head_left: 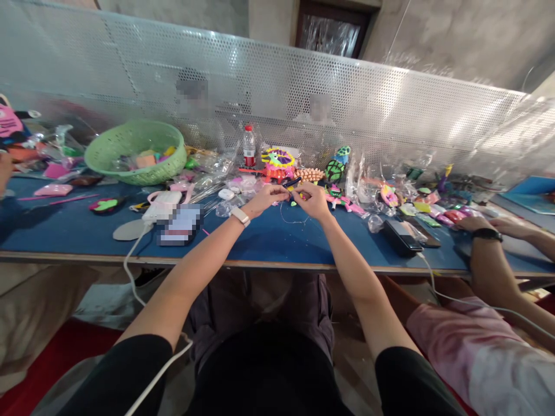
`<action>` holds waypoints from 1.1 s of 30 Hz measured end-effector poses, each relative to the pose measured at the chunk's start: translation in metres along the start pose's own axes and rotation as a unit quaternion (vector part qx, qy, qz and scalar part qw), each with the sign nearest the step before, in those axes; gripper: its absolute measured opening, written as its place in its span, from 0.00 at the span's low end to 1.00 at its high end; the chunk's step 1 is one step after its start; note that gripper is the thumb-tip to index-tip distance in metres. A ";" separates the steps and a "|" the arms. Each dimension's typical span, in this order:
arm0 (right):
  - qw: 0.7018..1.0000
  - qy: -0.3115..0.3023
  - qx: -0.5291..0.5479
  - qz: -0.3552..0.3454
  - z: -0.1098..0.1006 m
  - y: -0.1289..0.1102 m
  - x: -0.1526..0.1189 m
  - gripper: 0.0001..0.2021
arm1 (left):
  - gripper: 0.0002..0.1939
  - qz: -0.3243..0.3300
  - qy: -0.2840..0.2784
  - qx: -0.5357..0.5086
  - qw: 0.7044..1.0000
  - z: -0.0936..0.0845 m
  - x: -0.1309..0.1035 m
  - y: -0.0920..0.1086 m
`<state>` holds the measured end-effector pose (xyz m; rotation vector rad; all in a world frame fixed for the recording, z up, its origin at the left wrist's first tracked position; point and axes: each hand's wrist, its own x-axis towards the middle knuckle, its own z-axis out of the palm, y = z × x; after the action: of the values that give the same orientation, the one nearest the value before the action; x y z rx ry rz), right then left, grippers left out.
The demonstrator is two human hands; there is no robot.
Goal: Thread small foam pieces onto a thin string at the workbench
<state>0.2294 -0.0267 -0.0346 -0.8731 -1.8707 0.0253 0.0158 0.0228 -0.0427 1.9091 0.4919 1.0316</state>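
Observation:
Over the blue table, my left hand and my right hand come together, fingertips nearly meeting. Their fingers are closed in a pinch around a small yellow piece, too tiny to make out its kind. Just behind the fingertips lies a dark, pen-like stick. A little green bit sits below, beside a thin loop of thread or wire on the tabletop. Beyond my hands stands a colourful clay-like figure with a yellow and purple frill.
A green basket with coloured pieces stands back left. A red-capped bottle is against the perforated metal screen. Phones and a white cable lie left; a dark phone lies right. Co-workers' hands rest at both far sides.

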 end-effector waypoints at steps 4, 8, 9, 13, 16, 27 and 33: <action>1.000 0.008 -0.012 0.002 0.000 0.002 0.000 0.14 | 0.17 -0.043 0.016 -0.073 0.996 0.005 0.001 -0.006; 1.000 0.015 -0.005 0.008 0.002 0.004 0.000 0.14 | 0.17 -0.085 0.033 -0.162 0.982 0.007 0.000 -0.006; 1.000 0.020 0.003 0.013 0.002 0.005 0.000 0.14 | 0.19 -0.089 0.036 -0.170 0.981 0.007 0.000 -0.005; 0.997 0.030 0.035 0.061 0.004 0.007 -0.001 0.15 | 0.29 -0.046 0.036 -0.124 0.990 0.008 -0.003 -0.002; 0.995 0.032 0.048 0.083 0.006 0.009 -0.001 0.15 | 0.33 0.015 0.049 -0.046 0.998 0.011 -0.003 -0.001; 0.991 0.059 0.054 0.107 0.012 0.014 -0.003 0.14 | 0.16 0.140 0.162 0.213 0.953 0.012 -0.008 0.011; 0.997 0.046 0.015 0.059 0.010 0.013 -0.002 0.11 | 0.18 0.141 0.164 0.211 0.953 0.012 -0.007 0.010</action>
<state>0.2293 -0.0146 -0.0459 -0.9471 -1.7289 0.0840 0.0208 0.0071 -0.0404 2.2356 0.6854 1.5453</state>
